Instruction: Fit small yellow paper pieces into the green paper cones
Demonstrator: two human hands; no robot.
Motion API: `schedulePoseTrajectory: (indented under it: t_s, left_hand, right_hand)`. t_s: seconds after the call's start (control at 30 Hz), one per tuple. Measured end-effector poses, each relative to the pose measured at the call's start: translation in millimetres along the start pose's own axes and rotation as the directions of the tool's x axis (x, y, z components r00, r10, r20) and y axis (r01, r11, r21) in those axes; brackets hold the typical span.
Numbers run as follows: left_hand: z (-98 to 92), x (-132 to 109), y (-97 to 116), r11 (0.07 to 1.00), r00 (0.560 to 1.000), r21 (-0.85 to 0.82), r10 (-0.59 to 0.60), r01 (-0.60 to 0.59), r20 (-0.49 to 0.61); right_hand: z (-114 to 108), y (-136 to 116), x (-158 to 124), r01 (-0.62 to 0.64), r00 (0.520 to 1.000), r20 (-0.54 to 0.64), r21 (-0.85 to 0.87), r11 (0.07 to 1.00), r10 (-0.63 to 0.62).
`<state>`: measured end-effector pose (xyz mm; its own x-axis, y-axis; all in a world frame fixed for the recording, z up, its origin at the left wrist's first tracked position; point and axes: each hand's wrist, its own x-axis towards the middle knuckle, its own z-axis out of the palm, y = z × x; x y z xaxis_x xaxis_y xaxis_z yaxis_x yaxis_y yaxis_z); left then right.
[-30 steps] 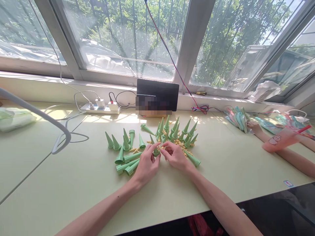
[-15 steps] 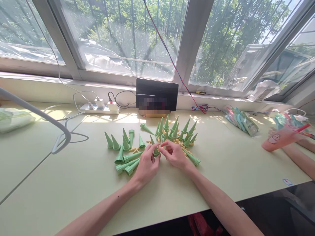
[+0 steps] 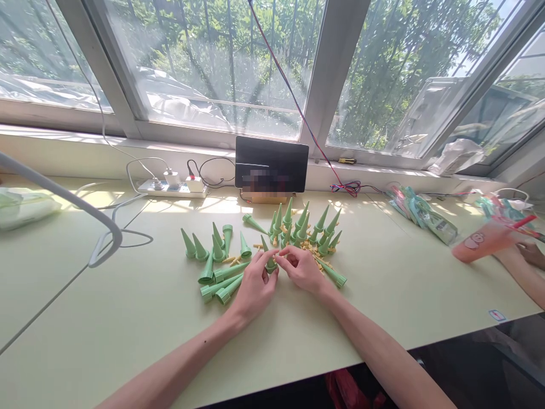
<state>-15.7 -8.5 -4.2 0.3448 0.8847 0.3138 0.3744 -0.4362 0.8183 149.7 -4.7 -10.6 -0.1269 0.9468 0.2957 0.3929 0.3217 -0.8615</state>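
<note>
My left hand (image 3: 254,287) is closed around a green plastic cone-shaped spike (image 3: 271,263), which stands point up at the middle of the table. Against its near right side, my right hand (image 3: 304,271) has thumb and index finger pinched together. Whatever lies between those fingertips is too small to make out. Loose green spikes (image 3: 230,271) lie and stand to the left of my hands, with a few small yellow pieces (image 3: 233,260) among them. Beyond my right hand, several upright spikes (image 3: 302,230) have yellow pieces at their bases. Another spike (image 3: 336,276) lies beside my right wrist.
A dark tablet (image 3: 272,162) leans at the window behind the spikes. A power strip (image 3: 174,187) with cables is at back left, and a grey metal tube (image 3: 63,196) crosses the left side. Plastic packets (image 3: 421,213), a pink cup (image 3: 477,243) and another person's arm (image 3: 522,272) are right.
My hands have barely shifted around the green spike. At the far right, the other person's arm has moved, and the front plastic packet has slid right towards the pink cup.
</note>
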Motion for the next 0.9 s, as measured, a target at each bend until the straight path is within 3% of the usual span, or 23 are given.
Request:
schedulePoseTrajectory:
  t_s: [0.9]
  left_hand:
    - [1.2,-1.3,-1.9,1.0,1.0,0.019,0.023,-0.023,0.008]
  right_hand:
    - [0.3,0.4,1.3,0.032,0.999,-0.022,-0.079,0.996,-0.033]
